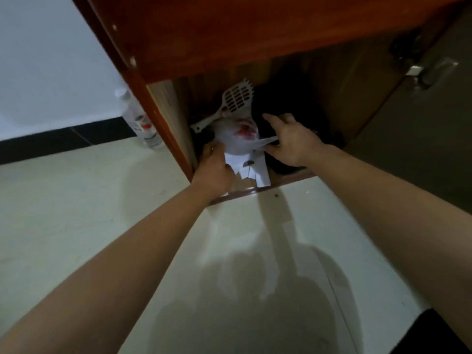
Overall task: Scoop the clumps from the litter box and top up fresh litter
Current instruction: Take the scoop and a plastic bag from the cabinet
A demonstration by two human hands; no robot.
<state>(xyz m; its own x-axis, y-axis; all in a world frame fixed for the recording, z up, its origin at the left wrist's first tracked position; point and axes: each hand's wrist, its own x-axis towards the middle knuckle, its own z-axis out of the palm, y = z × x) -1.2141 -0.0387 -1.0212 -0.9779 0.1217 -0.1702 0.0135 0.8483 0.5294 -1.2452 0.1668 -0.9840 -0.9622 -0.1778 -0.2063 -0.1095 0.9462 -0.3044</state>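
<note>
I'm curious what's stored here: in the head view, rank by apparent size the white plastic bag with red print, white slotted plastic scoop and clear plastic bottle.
Largest: white plastic bag with red print.
Then white slotted plastic scoop and clear plastic bottle: they look alike, so no ranking between them.

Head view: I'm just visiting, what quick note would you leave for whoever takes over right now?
Left hand: fingers curled at the near-left edge of the white plastic bag; grip hidden.
Right hand: pinches a stretched strip of the bag.
Things: the bag sits inside the wooden cabinet; the white scoop leans behind it, untouched.
Done: no scooping shown.
Left: take the scoop; litter box and fresh litter are out of view.
</note>
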